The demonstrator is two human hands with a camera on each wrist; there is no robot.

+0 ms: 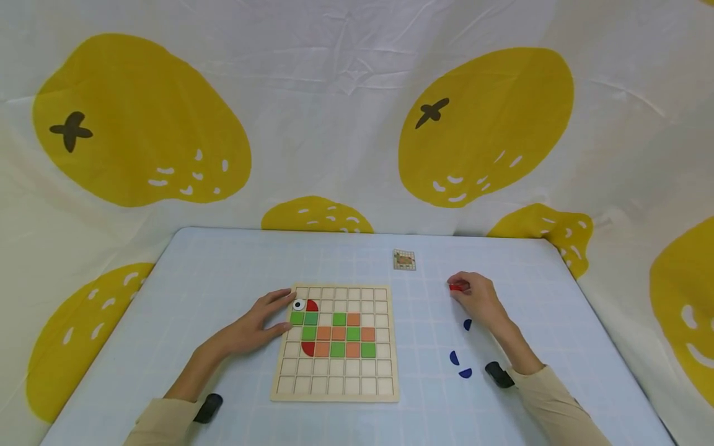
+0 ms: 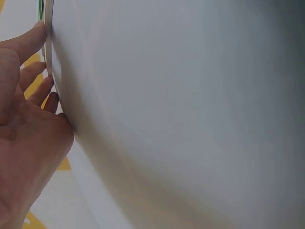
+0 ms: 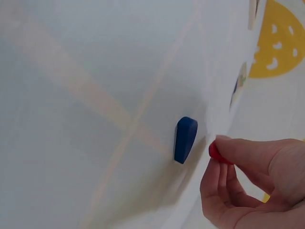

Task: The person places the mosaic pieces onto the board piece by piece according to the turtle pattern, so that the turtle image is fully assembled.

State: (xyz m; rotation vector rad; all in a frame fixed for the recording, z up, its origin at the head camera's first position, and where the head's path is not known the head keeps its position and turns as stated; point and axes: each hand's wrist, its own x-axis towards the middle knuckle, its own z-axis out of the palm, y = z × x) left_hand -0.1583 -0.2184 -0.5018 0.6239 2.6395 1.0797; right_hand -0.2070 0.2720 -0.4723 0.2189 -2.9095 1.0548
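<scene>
A wooden grid board (image 1: 312, 385) lies on the table. Green and orange square tiles (image 1: 338, 333) fill several of its cells, along with a round white eye piece (image 1: 299, 305) and two red quarter-round pieces (image 1: 312, 305). Along the board's left edge rests my left hand (image 1: 255, 325), thumb and fingertips touching the rim; the left wrist view catches the board edge (image 2: 49, 38) at those fingertips. To the right of the board, my right hand (image 1: 476, 298) pinches a small red piece (image 3: 217, 151) between thumb and fingers. Most of that piece is covered. Just nearer than this hand lies a blue half-round piece (image 1: 467, 324).
Two more blue half-round pieces (image 1: 454, 358) lie between the board and my right forearm. A small picture card (image 1: 404, 260) sits behind the board, toward the back of the table. A white cloth with yellow fruit prints (image 1: 357, 142) hangs behind the table.
</scene>
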